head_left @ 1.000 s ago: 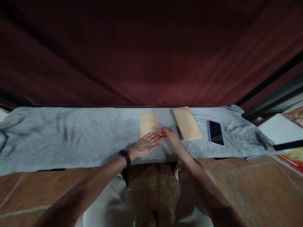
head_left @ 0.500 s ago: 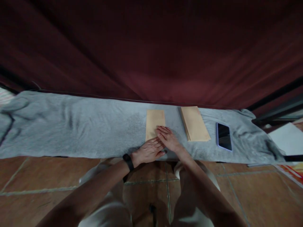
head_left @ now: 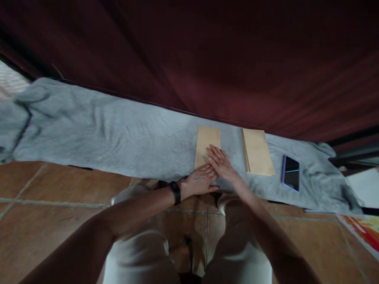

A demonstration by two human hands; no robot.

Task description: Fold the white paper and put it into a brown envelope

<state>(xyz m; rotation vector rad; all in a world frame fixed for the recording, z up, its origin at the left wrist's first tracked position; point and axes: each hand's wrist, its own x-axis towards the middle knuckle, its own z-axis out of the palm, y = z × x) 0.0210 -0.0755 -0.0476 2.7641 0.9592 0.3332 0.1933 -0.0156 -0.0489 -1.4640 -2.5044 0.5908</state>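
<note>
Tan paper (head_left: 207,139) lies beneath both hands' fingers (head_left: 218,157), outstretched and close together.

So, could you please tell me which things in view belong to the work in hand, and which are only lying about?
In the work:
- single tan paper piece, being touched
- stack of similar tan paper, probably
- grey cloth, beneath both

Apparently just lying about:
- phone, on the cloth
- red-and-yellow printed piece, right edge
</note>
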